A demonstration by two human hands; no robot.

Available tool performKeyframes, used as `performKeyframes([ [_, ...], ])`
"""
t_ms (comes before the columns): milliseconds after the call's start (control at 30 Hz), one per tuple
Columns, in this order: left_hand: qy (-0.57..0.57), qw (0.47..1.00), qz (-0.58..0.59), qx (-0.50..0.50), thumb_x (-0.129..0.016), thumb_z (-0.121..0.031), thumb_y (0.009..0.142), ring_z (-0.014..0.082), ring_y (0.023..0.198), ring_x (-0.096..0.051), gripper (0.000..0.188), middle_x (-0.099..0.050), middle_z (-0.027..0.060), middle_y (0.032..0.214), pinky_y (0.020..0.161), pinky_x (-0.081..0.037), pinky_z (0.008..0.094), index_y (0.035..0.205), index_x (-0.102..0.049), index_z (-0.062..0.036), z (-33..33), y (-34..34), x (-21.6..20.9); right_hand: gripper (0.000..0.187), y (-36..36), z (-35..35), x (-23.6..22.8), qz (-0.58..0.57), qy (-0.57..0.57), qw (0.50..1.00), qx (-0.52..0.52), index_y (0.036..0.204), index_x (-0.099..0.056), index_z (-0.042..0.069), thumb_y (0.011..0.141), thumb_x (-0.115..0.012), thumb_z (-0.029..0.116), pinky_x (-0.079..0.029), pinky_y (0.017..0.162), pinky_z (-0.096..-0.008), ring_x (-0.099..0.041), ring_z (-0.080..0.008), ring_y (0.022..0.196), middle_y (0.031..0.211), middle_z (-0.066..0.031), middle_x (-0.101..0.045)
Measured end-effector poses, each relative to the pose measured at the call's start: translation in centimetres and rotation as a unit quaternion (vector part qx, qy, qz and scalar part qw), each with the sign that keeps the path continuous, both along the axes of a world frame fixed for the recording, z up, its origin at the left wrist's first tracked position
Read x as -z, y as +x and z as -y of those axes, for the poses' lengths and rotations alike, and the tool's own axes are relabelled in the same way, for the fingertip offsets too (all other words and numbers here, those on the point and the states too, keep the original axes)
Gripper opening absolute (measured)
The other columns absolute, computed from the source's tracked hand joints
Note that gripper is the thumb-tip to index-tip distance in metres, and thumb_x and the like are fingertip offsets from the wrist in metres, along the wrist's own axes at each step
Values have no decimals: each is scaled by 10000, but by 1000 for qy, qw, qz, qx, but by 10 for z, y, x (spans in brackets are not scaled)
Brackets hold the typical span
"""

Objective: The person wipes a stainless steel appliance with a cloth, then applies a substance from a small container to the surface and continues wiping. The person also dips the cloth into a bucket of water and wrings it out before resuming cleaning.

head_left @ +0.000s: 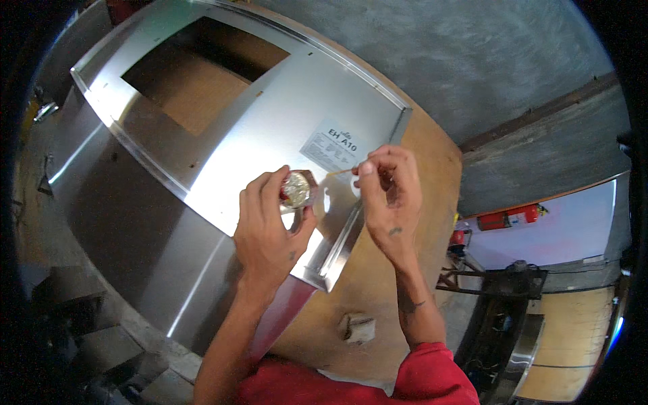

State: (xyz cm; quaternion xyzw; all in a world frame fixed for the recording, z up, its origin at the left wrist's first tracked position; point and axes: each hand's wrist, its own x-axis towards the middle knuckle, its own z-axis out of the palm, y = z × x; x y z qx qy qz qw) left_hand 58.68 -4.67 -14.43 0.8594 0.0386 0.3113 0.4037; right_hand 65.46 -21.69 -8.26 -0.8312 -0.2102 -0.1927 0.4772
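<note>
Holding a small round container [298,190] and thin stick [339,173] over some shiny sheet metal [246,145]
Our left hand [265,219]'s gripping the container, our right hand [393,196] pinches the stick, tip near the container.

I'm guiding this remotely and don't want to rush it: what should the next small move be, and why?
Probably ease the stick left toward the cup, keeping the cup steady. The right hand pinches the stick with its tip pointing cupward, apparently just short of the rim, while the left hand grips the cup.
</note>
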Motion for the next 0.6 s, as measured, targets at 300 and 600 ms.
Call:
performKeyframes([
  [300, -8, 998, -1, 65, -848, -107, 810, 372, 1178, -618, 664, -610, 202, 1292, 959, -550, 470, 1407, -580, 0, 0, -9, -16, 169, -48, -22, -4, -15, -39, 999, 19, 1098, -697, -17, 1025, -703, 136, -583, 791, -387, -668, -289, 957, 1185, -176, -571],
  [600, 23, 993, 62, 97, -857, -91, 828, 364, 1135, -614, 651, -627, 205, 1271, 993, -513, 446, 1399, -564, 21, -6, -58, -35, 232, -108, -9, -29, 81, -99, 986, 105, 1206, -729, -5, 1025, -690, 135, -561, 818, -412, -643, -316, 976, 1233, -190, -570],
])
